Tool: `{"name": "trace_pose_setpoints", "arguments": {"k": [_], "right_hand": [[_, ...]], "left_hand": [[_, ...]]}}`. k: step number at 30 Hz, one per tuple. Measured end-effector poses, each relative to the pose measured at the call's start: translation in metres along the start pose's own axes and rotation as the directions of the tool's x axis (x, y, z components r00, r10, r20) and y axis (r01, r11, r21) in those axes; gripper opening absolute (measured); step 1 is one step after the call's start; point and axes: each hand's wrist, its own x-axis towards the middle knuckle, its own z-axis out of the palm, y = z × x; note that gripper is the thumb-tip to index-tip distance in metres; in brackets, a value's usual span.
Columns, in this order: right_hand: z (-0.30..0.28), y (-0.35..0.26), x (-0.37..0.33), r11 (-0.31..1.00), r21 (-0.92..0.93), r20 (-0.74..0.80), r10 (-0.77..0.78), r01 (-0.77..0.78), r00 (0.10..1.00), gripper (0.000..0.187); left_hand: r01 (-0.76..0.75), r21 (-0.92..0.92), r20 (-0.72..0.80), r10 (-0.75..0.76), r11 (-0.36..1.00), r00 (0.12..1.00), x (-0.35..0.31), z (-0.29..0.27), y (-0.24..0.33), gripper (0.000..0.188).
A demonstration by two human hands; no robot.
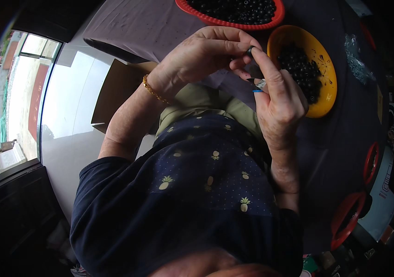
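Note:
My left hand [208, 48], with a gold bracelet at its wrist, is closed in a pinch on a small black round piece [250, 50]. It looks like a berry or a bead; I cannot tell which. The index fingertip of my right hand [280, 104] meets the same piece. Closed in the right hand is a small dark-tipped object [260, 85] with pale and blue parts, mostly hidden by the fingers. Just beyond the right hand stands a yellow bowl [328, 87], partly filled with black round pieces, with dark scraps on its inner wall. Farther off, a red basin [277, 18] holds many more.
A grey-purple cloth [127, 27] covers the table. Crumpled clear plastic [357, 60] lies right of the yellow bowl. Two red round-rimmed things [347, 219] are at the lower right. An open cardboard box [118, 90] stands left, near a bright glass door [21, 97].

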Motion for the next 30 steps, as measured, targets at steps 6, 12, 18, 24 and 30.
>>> {"name": "trace_pose_setpoints", "arguments": {"k": [6,12,18,24,30], "right_hand": [[0.003,-0.001,0.0,1.0,-0.02,-0.033,-0.005,0.004,0.999,0.056],[-0.006,-0.006,0.002,0.995,-0.095,0.083,0.028,-0.02,0.996,0.052],[-0.009,-0.003,0.005,0.951,-0.123,0.084,0.295,-0.284,0.952,0.04],[0.005,0.008,-0.006,0.875,-0.278,0.509,0.484,-0.397,0.712,0.021],[0.006,0.005,-0.01,0.909,-0.227,0.41,0.414,-0.348,0.813,0.016]], "left_hand": [[-0.006,0.046,-0.07,0.009,0.999,0.998,-0.002,0.01,0.001,0.024],[-0.008,0.115,-0.143,0.025,0.993,0.989,0.0,0.014,0.006,0.026],[-0.071,0.516,-0.232,0.219,0.854,0.948,0.021,0.013,0.016,0.021],[-0.097,0.819,0.008,0.157,0.566,0.988,0.077,0.033,0.004,0.02],[-0.305,0.934,0.274,0.173,0.185,0.946,0.125,0.041,-0.039,0.017]]}}
